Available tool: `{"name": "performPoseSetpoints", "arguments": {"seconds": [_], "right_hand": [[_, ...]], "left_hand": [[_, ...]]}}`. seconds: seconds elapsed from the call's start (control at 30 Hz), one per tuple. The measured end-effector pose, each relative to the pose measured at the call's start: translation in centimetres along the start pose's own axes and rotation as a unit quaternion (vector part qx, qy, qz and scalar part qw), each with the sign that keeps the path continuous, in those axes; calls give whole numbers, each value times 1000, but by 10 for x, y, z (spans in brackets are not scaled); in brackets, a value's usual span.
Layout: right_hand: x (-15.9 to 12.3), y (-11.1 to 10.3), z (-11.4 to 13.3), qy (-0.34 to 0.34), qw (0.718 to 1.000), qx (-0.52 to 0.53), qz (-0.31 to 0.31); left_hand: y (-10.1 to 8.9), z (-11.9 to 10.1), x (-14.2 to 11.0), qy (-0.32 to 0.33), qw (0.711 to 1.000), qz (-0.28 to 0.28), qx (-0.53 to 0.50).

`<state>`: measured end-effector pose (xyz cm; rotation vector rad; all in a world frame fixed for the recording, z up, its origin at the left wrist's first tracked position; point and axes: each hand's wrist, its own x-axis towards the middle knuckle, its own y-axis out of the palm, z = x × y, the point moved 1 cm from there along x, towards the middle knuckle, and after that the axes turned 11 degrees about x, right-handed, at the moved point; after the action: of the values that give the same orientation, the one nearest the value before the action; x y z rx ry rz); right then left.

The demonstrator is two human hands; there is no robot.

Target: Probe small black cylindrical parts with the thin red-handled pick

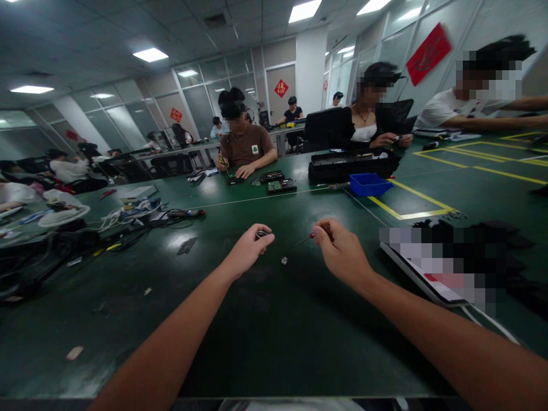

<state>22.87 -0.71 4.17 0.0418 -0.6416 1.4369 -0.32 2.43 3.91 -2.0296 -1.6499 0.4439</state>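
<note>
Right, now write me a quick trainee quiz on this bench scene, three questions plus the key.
1. What colour is the small open bin near the long black tray?
a) red
b) blue
c) yellow
2. True or false: the small round piece lies on the table, apart from the left hand and the right hand.
3. Fill in: the thin-shafted tool is held in the person's ____ hand.

Key: 1 b; 2 true; 3 right.

The screwdriver shaft (303,241) looks metal, the tabletop (257,348) glossy.
</note>
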Motion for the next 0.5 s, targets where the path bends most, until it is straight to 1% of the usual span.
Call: {"name": "performPoseSetpoints", "arguments": {"seconds": [0.03,0.1,0.17,0.37,0.43,0.5], "right_hand": [[0,0,0,-1,1000,1,1],[0,0,1,-1,1000,1,2],[0,0,1,2,1000,0,0],[0,0,2,3,1000,-2,1],[0,1,1,1,1000,0,3],[0,2,0,0,1000,-1,4]], "left_hand": [[0,-3,-3,17,998,11,60],[1,-7,-7,51,984,35,164],[5,-6,-9,74,969,57,230],[25,5,-6,112,920,84,365],[33,5,-4,121,904,100,397],[39,3,-3,131,891,101,423]]}}
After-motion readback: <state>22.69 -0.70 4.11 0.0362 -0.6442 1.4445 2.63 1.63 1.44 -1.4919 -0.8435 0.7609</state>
